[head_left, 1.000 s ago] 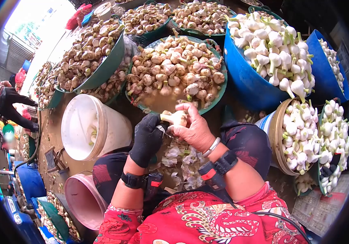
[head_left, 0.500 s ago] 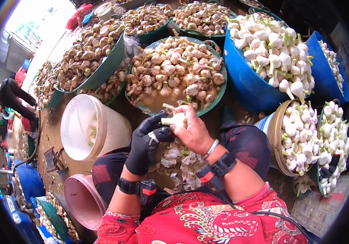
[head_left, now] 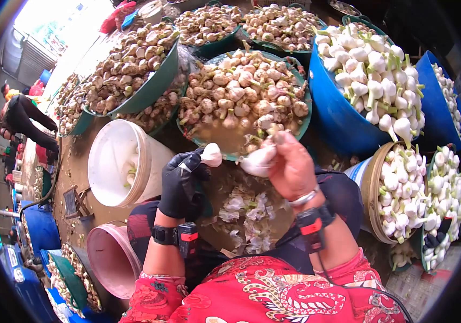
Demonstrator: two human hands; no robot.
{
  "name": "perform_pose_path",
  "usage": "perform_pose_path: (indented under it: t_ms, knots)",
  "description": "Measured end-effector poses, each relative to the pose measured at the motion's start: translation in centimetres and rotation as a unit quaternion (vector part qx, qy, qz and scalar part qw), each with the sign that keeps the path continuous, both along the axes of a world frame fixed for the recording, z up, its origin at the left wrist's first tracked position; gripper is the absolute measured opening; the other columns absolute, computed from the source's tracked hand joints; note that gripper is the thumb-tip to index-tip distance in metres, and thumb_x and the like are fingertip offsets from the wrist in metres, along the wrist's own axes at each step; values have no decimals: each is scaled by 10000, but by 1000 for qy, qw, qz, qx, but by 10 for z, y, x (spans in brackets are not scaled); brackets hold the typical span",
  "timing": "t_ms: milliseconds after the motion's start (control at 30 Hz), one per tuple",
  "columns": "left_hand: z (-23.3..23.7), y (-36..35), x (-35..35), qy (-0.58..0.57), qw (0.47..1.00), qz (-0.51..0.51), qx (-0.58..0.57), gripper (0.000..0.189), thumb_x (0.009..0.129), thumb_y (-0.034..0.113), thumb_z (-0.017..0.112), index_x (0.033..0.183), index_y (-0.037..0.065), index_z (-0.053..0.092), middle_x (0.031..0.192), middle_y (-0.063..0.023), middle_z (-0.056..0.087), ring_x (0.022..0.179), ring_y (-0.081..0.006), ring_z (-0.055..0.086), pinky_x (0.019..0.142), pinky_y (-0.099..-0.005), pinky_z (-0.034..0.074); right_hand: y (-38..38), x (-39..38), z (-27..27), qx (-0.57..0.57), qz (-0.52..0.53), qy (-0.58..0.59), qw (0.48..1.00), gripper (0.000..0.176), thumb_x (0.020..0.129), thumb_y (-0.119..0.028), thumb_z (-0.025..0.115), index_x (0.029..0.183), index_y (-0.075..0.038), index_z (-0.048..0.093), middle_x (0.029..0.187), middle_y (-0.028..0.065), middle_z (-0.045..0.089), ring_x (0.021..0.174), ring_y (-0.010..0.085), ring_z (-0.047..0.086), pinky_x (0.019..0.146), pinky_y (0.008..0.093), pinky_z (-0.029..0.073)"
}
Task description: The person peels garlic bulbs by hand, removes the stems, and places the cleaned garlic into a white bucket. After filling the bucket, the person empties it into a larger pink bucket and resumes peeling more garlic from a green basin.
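In the head view, my left hand (head_left: 183,185) wears a black glove with a white band on one finger. Its fingers pinch a clean white garlic bulb (head_left: 211,155). My right hand (head_left: 294,167), bare, is closed on a loose, pinkish-white garlic skin (head_left: 258,161), somewhat blurred. Both hands are apart, above my lap and just in front of a green tub (head_left: 307,116) of soiled garlic standing in brown water. Below them on the floor lies a heap of papery skins (head_left: 247,215).
A white bucket (head_left: 152,172) with a few bulbs lies tilted at left, above a pink bucket (head_left: 113,264). At right stand a blue tub (head_left: 332,113) and a brown-rimmed bucket (head_left: 373,199), both heaped with white garlic. Another person (head_left: 26,121) is at far left.
My hands were together on one garlic bulb. Now the right has moved right with the skin, while the left keeps the bulb. The whole view has shifted slightly.
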State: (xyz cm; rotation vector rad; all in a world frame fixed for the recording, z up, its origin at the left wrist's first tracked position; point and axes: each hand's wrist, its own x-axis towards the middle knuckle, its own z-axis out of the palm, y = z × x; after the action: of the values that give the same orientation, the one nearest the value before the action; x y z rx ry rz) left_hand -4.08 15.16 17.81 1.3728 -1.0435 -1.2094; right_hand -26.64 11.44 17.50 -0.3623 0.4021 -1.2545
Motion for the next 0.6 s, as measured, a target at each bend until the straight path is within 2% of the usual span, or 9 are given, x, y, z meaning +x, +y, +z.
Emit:
perform_pose_path:
  t_ms: [100, 200, 233, 267, 300, 400, 433, 533, 600]
  knots:
    - [8, -1, 6, 96, 993, 61, 42, 271, 836, 107, 544, 1055, -38, 612, 877, -87, 657, 710, -163, 609, 679, -273, 488, -6, -6, -11, -78, 146, 261, 951, 208, 848, 3, 490, 1049, -20, 540, 904, 89, 601, 800, 157, 597, 721, 328, 515]
    - [2, -7, 69, -238, 955, 14, -177, 278, 861, 53, 468, 1079, -50, 607, 846, -49, 625, 700, -114, 571, 659, -245, 462, 7, 14, -55, -190, 246, 496, 810, 354, 763, 50, 521, 1112, 18, 569, 913, 58, 611, 847, 132, 586, 764, 278, 491]
    - [8, -6, 100, -216, 966, 62, -128, 282, 812, -52, 491, 1056, -33, 631, 1032, -107, 647, 937, -169, 593, 852, -300, 467, 9, 15, -52, -190, 222, 527, 798, 382, 751, 25, 534, 1129, 27, 586, 931, 47, 622, 886, 134, 589, 810, 260, 476]
    - [20, -7, 121, -322, 926, 128, -148, 277, 831, -54, 488, 1066, -26, 631, 1068, -106, 647, 943, -185, 598, 861, -309, 465, 7, 14, -48, -187, 195, 532, 802, 346, 762, 20, 553, 1105, 29, 598, 942, 52, 628, 895, 134, 589, 833, 271, 477]
    - [38, -7, 131, -534, 806, 144, -210, 267, 845, -31, 509, 1081, -13, 632, 1081, -115, 649, 947, -201, 605, 868, -317, 462, 3, 11, -40, -151, 188, 510, 825, 331, 768, 12, 569, 1097, 29, 601, 941, 55, 630, 892, 133, 590, 829, 270, 480]
    - [45, -23, 109, -580, 771, 133, -227, 262, 850, -23, 517, 1082, 1, 637, 1051, -120, 652, 984, -226, 607, 895, -322, 452, -4, 10, -39, -95, 175, 455, 868, 274, 792, -15, 606, 1063, 27, 609, 932, 58, 633, 870, 123, 595, 801, 265, 492]
    - [16, -29, 110, -433, 880, 72, -182, 298, 804, -42, 532, 1078, 6, 639, 1055, -121, 645, 988, -226, 607, 896, -322, 452, -4, 11, -43, -71, 161, 430, 886, 253, 781, -39, 612, 1028, 18, 620, 882, 61, 642, 811, 133, 607, 752, 270, 498]
    - [-43, -71, 21, -394, 902, -140, -106, 351, 768, 54, 628, 1117, 27, 634, 1000, -166, 660, 991, -260, 618, 870, -350, 473, -8, 7, -44, -60, 116, 460, 878, 183, 809, -58, 602, 979, 10, 617, 815, 42, 636, 727, 122, 611, 655, 248, 496]
    - [-107, -98, -17, -343, 927, -152, 11, 341, 780, 124, 646, 1109, 35, 647, 1063, -199, 648, 995, -297, 628, 868, -362, 476, -14, -7, -26, 86, 5, 346, 934, 141, 851, -62, 584, 977, -1, 605, 827, 38, 627, 720, 94, 600, 615, 223, 482]
